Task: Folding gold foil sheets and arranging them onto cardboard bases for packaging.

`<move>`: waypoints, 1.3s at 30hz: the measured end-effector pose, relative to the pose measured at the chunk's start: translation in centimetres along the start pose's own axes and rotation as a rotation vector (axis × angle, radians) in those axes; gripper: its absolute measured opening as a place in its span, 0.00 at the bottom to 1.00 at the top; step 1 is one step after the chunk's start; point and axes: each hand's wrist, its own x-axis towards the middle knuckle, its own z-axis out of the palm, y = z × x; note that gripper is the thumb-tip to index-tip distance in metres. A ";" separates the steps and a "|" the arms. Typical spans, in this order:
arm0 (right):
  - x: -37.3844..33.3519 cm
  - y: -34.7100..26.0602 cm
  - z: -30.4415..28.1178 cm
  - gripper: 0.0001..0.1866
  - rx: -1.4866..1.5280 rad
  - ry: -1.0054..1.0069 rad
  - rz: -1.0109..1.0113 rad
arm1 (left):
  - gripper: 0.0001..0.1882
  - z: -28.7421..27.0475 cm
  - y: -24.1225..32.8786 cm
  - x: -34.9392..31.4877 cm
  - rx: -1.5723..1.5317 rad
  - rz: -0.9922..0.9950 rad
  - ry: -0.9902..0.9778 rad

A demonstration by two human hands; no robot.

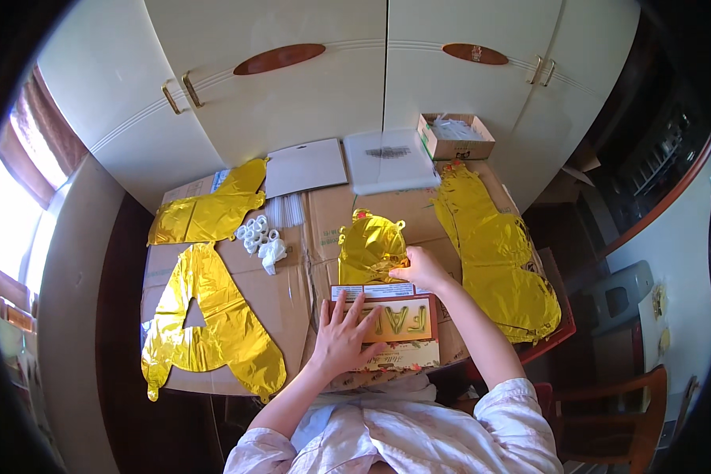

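My left hand (341,338) lies flat with spread fingers on a printed package card (413,324) in red, green and cream near the table's front edge. Just beyond the card is a folded gold foil balloon (367,246) with small tabs at its upper corners. My right hand (423,270) is closed on the lower right edge of this balloon, thumb and fingers pinched together. A white printed strip shows between the balloon and the card. My left palm hides part of the card.
Flat gold letter-shaped balloons lie at the near left (241,340), far left (205,213) and right (490,253). White ribbon rolls (254,235), clear straws (284,211), a pale board (306,167), a plastic bag (387,162) and an open box (458,148) lie behind. Cardboard (292,272) covers the table.
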 end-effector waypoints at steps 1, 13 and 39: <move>0.1 0.4 0.1 0.16 -0.001 0.002 -0.005 | 0.37 -0.2 0.0 0.1 0.000 0.000 -0.008; -1.8 -1.7 -0.9 0.10 0.033 -0.117 -0.092 | 0.37 0.3 -0.2 0.1 0.021 0.001 0.008; -5.7 1.8 1.5 0.13 -0.369 0.026 -0.879 | 0.33 1.4 -1.0 -0.2 -0.070 0.005 -0.017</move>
